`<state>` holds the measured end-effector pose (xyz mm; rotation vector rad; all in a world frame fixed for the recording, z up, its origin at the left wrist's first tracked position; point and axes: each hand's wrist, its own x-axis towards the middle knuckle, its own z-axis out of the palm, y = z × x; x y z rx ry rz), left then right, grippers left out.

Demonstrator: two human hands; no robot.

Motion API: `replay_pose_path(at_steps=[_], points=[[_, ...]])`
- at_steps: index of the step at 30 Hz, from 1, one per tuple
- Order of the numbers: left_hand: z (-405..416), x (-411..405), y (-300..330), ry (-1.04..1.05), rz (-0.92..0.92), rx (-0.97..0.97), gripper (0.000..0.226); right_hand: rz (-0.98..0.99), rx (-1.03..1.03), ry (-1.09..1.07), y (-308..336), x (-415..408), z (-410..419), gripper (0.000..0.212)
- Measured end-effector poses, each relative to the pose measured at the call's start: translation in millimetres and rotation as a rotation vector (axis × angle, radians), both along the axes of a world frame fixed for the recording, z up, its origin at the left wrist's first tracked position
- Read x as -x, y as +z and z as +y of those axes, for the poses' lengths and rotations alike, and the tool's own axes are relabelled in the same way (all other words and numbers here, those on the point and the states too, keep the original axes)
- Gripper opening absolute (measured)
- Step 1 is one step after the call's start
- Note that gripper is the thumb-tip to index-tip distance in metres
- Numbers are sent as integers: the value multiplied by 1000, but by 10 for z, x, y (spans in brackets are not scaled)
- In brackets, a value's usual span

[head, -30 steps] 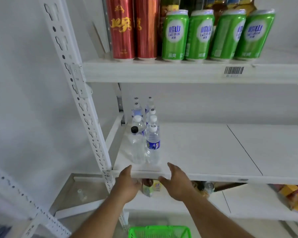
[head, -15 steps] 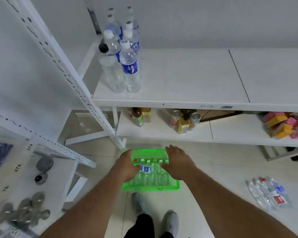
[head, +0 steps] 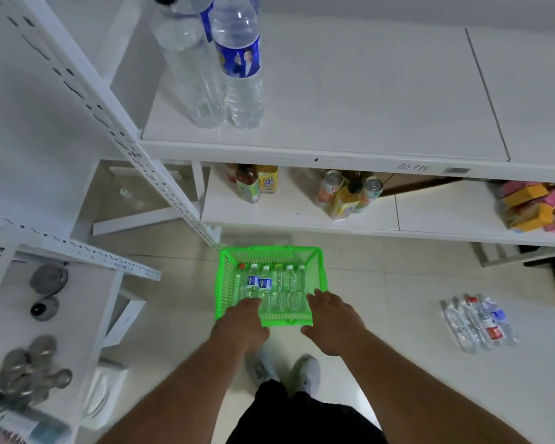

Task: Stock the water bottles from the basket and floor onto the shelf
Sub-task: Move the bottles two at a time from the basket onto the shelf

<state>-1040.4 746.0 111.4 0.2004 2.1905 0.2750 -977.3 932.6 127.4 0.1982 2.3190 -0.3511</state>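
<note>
While both arms reach down toward the floor, the left hand [head: 242, 322] hangs over the near left corner of the green basket [head: 225, 283], its fingers hidden behind the back of the hand, so whether they touch a bottle cannot be told. The right hand [head: 332, 322] sits over the near right corner of the basket, fingers fairly straight and a little spread, holding nothing that can be seen. Inside the basket a row of water bottles [head: 277, 288] lies side by side, caps toward the far wall; two at the left carry blue labels. The basket stands on the tiled floor [head: 398, 283] just in front of the shelf unit's left upright. More water bottles, a loose cluster [head: 479, 325], lie on the floor well apart to the right. On the middle shelf [head: 366, 91], at its left front corner, stocked bottles [head: 237, 59] stand upright and touching. The lower shelf [head: 289, 216] holds drink bottles and cans [head: 346, 193] and coloured packets at its right end.
</note>
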Motion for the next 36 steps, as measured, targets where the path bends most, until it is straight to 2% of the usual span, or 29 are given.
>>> replay_pose_path(at_steps=[6, 13, 22, 30, 36], points=[[-1, 115, -273, -17, -43, -32, 76, -42, 32, -65, -223, 156, -64, 77], [119, 231, -661, 106, -91, -47, 76, -83, 101, -144, -617, 299, 113, 77], [446, 329, -1307, 267, -90, -57, 70, -119, 178, -194, -1457, 531, 495, 73], [559, 368, -2377, 372, -154, -90, 75, -188, 198, -313, -2503, 613, 710, 74], [484, 419, -3337, 377, -187, -88, 76, -197, 215, -388, -3421, 740, 609, 75]])
